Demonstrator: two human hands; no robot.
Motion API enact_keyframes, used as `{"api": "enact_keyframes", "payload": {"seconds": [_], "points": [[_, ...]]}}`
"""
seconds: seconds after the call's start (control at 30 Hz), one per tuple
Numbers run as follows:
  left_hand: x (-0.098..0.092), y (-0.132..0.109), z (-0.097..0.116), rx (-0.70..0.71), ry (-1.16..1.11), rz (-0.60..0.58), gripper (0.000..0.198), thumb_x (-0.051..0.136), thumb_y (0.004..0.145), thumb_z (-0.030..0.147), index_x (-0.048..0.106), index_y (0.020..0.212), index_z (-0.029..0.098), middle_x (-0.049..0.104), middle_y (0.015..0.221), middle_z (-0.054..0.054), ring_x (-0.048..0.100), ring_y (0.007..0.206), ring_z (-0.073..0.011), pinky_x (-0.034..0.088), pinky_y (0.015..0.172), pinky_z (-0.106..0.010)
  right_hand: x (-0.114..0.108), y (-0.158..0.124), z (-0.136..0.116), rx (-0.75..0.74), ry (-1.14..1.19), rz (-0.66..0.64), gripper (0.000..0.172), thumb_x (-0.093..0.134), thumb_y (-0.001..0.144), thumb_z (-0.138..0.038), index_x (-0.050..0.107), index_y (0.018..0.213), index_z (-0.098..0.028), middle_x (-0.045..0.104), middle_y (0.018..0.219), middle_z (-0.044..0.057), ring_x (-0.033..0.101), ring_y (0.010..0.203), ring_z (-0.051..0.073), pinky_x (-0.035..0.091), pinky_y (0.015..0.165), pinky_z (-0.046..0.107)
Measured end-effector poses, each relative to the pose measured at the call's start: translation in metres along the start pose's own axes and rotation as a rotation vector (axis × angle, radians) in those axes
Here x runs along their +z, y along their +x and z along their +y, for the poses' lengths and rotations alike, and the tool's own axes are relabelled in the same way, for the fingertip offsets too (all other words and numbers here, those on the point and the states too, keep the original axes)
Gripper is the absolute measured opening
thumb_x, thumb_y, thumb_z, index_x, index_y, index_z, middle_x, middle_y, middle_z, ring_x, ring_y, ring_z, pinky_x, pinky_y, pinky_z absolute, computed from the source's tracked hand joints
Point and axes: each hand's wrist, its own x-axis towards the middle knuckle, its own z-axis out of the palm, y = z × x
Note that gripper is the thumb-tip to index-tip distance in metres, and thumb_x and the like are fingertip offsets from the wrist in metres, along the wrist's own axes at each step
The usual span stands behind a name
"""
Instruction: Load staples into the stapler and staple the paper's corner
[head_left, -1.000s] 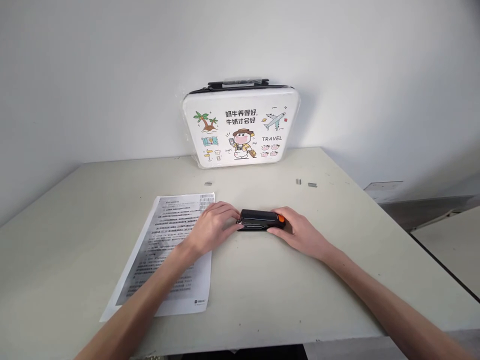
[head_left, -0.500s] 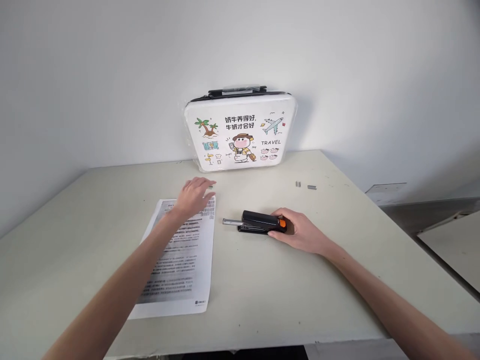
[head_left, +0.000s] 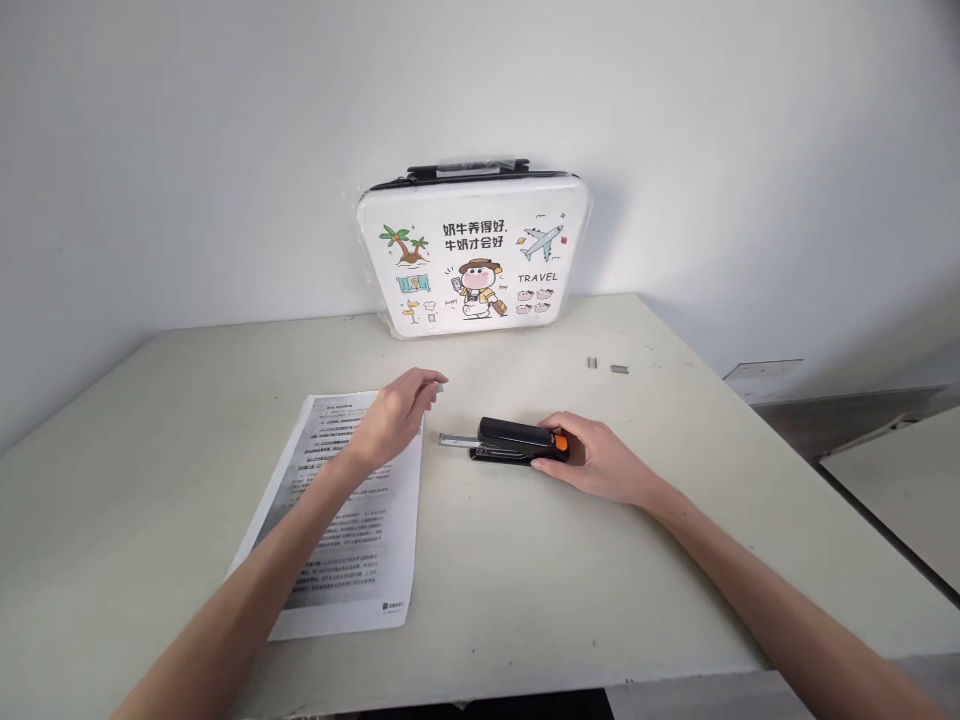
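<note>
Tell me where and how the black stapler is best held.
Grip the black stapler at its right end, by the orange part, probably coming from the right and closing on the near and far sides. It lies lengthwise left to right, and its metal tray juts out leftward, so that end looks awkward. The right hand holds the orange end.
</note>
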Motion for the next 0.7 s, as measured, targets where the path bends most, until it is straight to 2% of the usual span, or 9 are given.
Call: {"api": "enact_keyframes", "payload": {"seconds": [0.13, 0.33, 0.43, 0.53, 0.7], "points": [[0.001, -0.024, 0.018, 0.084, -0.068, -0.023, 0.034, 0.044, 0.11, 0.042, 0.069, 0.124, 0.023, 0.071, 0.093, -0.003, 0.067, 0.079, -0.0172, 0.056, 0.081, -0.032, 0.001, 0.001, 0.002, 0.001, -0.02, 0.002, 0.023, 0.071, 0.089, -0.044, 0.066, 0.105, -0.029, 0.073, 0.101, 0.003, 0.068, 0.087, 0.023, 0.056, 0.076, 0.037], [0.006, -0.038, 0.012, 0.254, -0.027, 0.022, 0.029, 0.051, 0.11, 0.042, 0.073, 0.119, 0.026, 0.076, 0.108, -0.006, 0.071, 0.098, -0.0215, 0.056, 0.092, -0.037, 0.002, 0.001, 0.0, 0.008, -0.027, -0.004, 0.023, 0.07, 0.089, -0.045, 0.066, 0.106, -0.03, 0.073, 0.105, 0.004, 0.068, 0.09, 0.025, 0.057, 0.079, 0.04], [0.01, -0.04, 0.011, 0.319, 0.009, -0.005, 0.024, 0.053, 0.11, 0.037, 0.073, 0.116, 0.025, 0.077, 0.112, -0.006, 0.071, 0.106, -0.0232, 0.055, 0.097, -0.041, 0.001, 0.002, 0.0, 0.014, -0.026, -0.011, 0.022, 0.07, 0.089, -0.044, 0.066, 0.106, -0.03, 0.073, 0.105, 0.004, 0.068, 0.091, 0.025, 0.056, 0.079, 0.04], [0.014, -0.04, 0.01, 0.321, 0.036, -0.042, 0.023, 0.052, 0.11, 0.034, 0.072, 0.116, 0.025, 0.079, 0.112, -0.005, 0.072, 0.106, -0.0233, 0.054, 0.098, -0.042, 0.001, 0.002, 0.001, 0.02, -0.036, -0.027, 0.022, 0.07, 0.091, -0.044, 0.065, 0.107, -0.03, 0.073, 0.105, 0.004, 0.068, 0.09, 0.025, 0.056, 0.077, 0.039], [0.019, -0.041, 0.009, 0.292, 0.039, -0.039, 0.023, 0.052, 0.11, 0.035, 0.072, 0.115, 0.024, 0.08, 0.111, -0.004, 0.073, 0.103, -0.023, 0.053, 0.098, -0.042, 0.001, 0.003, 0.003, 0.007, -0.049, -0.04, 0.022, 0.069, 0.092, -0.045, 0.065, 0.108, -0.031, 0.073, 0.105, 0.004, 0.068, 0.09, 0.025, 0.056, 0.077, 0.039]]}}
